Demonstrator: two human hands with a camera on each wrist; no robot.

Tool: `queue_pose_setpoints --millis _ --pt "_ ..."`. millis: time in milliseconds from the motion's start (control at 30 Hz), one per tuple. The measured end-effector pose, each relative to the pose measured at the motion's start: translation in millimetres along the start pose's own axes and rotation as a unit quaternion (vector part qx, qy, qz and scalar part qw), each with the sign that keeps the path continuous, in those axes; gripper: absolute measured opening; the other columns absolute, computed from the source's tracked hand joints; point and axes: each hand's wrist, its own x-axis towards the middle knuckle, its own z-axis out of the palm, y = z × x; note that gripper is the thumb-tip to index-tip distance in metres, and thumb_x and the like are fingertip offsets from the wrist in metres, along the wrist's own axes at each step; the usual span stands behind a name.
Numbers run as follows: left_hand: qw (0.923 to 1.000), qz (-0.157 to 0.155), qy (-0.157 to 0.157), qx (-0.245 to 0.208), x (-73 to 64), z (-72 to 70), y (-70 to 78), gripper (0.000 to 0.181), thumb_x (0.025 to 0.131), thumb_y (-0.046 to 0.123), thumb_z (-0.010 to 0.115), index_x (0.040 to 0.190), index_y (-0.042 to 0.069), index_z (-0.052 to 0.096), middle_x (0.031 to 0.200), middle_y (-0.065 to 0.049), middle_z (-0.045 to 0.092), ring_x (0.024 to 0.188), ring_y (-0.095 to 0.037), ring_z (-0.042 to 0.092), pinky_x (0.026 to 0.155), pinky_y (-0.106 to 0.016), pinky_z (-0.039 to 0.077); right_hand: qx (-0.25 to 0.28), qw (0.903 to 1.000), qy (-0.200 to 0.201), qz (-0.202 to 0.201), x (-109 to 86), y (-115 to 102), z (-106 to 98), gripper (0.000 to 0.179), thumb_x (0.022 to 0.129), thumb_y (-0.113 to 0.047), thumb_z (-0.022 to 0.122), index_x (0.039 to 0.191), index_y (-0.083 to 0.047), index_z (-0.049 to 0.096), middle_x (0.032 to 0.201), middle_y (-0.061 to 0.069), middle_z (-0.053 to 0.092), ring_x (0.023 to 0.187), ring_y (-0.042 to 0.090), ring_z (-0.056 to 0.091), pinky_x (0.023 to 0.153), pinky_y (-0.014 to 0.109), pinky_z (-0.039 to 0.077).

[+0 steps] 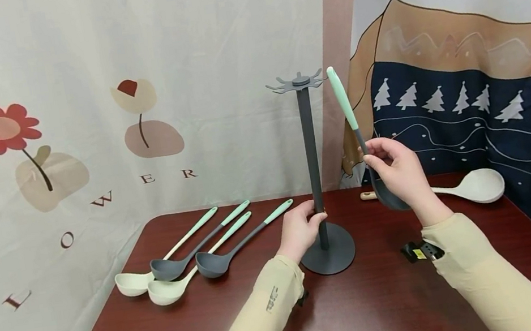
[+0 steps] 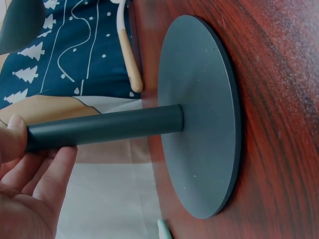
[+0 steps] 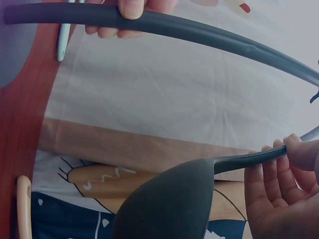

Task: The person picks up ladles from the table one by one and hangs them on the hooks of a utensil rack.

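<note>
A dark grey utensil stand [image 1: 311,147] rises from a round base [image 1: 340,251], with a ring of hooks [image 1: 301,83] on top. My left hand [image 1: 298,232] grips its pole low down; the left wrist view shows thumb and fingers around the pole [image 2: 109,125]. Just right of the stand, my right hand [image 1: 400,171] pinches the grey shaft of a ladle [image 1: 343,99]. That ladle is held nearly upright, its green handle end beside the right-hand hooks and its dark bowl [image 3: 169,204] at the bottom. In the head view, my right hand partly hides the bowl.
Several ladles with mint-green handles, cream [image 1: 168,291] and dark grey [image 1: 214,264], lie on the left of the table [image 1: 370,315]. A cream spoon [image 1: 482,186] with a wooden handle lies at the back right, behind my right hand. Printed cloth [image 1: 222,80] hangs behind the table.
</note>
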Motion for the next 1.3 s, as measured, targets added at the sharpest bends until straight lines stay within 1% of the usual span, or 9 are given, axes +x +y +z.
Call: queue_pose_setpoints --millis 167,300,433,500,700,900,1067,1300 --pt "1.0000 0.000 -0.001 -0.003 0.0 -0.2 -0.3 0.021 0.093 0.018 0.071 0.113 0.010 0.073 0.100 0.002 0.074 0.094 -0.015 0.068 0.080 -0.032 0.056 0.007 1.0000 -0.004 -0.003 0.1 1 3 0.016 0.095 -0.001 0.064 0.110 0.005 0.066 0.098 0.016 0.064 0.084 0.016 0.054 0.072 0.014 0.043" --pt "1.0000 0.003 -0.002 -0.004 0.4 0.2 -0.6 0.023 0.094 0.017 0.071 0.114 0.008 0.072 0.101 0.001 0.074 0.096 -0.017 0.068 0.080 -0.033 0.056 0.010 0.9999 -0.009 -0.001 -0.9 1 5 0.017 0.095 -0.001 0.064 0.111 0.005 0.065 0.099 0.017 0.064 0.085 0.019 0.054 0.072 0.013 0.043" --pt "1.0000 0.004 -0.002 -0.004 0.5 0.1 -0.3 0.023 0.093 0.018 0.071 0.114 0.008 0.072 0.102 0.000 0.074 0.097 -0.017 0.068 0.080 -0.033 0.056 0.011 0.9998 -0.019 0.004 -1.5 0 8 0.018 0.095 -0.002 0.065 0.112 0.005 0.065 0.100 0.017 0.064 0.085 0.020 0.055 0.073 0.012 0.044" --pt "1.0000 0.007 0.000 -0.004 0.6 0.3 -0.9 0.023 0.093 0.017 0.071 0.114 0.008 0.072 0.102 0.000 0.074 0.096 -0.017 0.069 0.080 -0.033 0.056 0.015 0.9996 -0.025 0.007 -1.5 -1 9 0.018 0.095 -0.003 0.065 0.112 0.004 0.065 0.100 0.017 0.065 0.086 0.019 0.056 0.074 0.012 0.044" --pt "1.0000 0.002 -0.001 -0.003 0.0 0.4 0.0 0.021 0.094 0.018 0.070 0.113 0.012 0.073 0.102 0.001 0.074 0.096 -0.016 0.069 0.080 -0.031 0.056 0.038 0.9982 -0.041 0.020 0.6 0 13 0.019 0.096 -0.005 0.064 0.113 0.003 0.065 0.100 0.017 0.065 0.086 0.012 0.058 0.076 0.013 0.045" --pt "1.0000 0.000 0.000 -0.004 -0.1 1.1 -0.4 0.019 0.094 0.018 0.070 0.112 0.013 0.072 0.101 0.002 0.074 0.096 -0.016 0.069 0.079 -0.031 0.056 0.064 0.9960 -0.056 0.028 2.0 3 19 0.021 0.097 -0.008 0.064 0.115 0.003 0.065 0.101 0.016 0.065 0.085 0.009 0.058 0.075 0.017 0.045" --pt "1.0000 0.000 0.000 -0.007 -0.2 0.8 0.2 0.019 0.094 0.017 0.070 0.112 0.012 0.073 0.099 0.002 0.074 0.094 -0.015 0.068 0.077 -0.030 0.056 0.070 0.9949 -0.067 0.030 2.7 2 24 0.023 0.097 -0.010 0.065 0.116 0.002 0.066 0.101 0.016 0.065 0.088 0.015 0.058 0.076 0.021 0.046" --pt "1.0000 0.004 0.005 -0.007 0.2 1.4 -1.4 0.018 0.093 0.017 0.071 0.111 0.012 0.073 0.098 0.003 0.074 0.093 -0.014 0.068 0.077 -0.030 0.055 0.078 0.9933 -0.078 0.037 1.4 -1 26 0.026 0.097 -0.011 0.064 0.120 0.002 0.064 0.105 0.018 0.065 0.093 0.023 0.059 0.080 0.021 0.046"
